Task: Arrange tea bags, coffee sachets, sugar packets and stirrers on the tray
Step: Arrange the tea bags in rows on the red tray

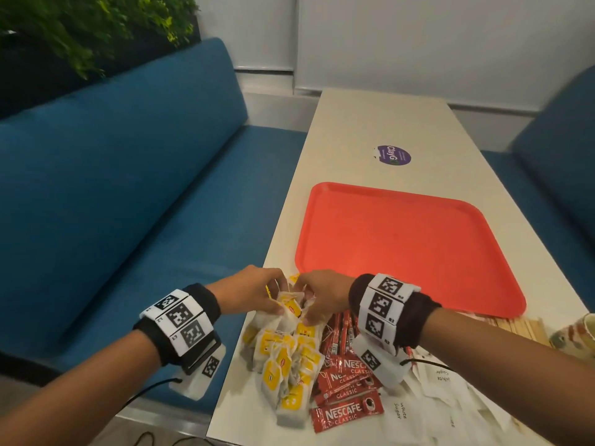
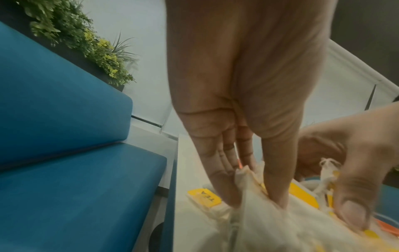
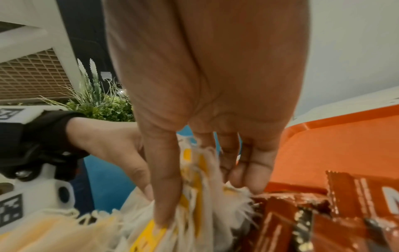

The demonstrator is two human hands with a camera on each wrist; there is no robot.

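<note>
A heap of white tea bags with yellow tags lies at the table's near left edge. Both hands meet over its far end. My left hand pinches a bunch of tea bags between thumb and fingers. My right hand grips the same bunch from the other side. Red Nescafe coffee sachets lie just right of the heap, and white sugar packets further right. Wooden stirrers lie beyond my right forearm. The red tray sits bare behind the hands.
A paper cup stands at the right edge by the stirrers. A purple sticker marks the table beyond the tray. Blue bench seats flank the table on both sides, with plants behind the left one.
</note>
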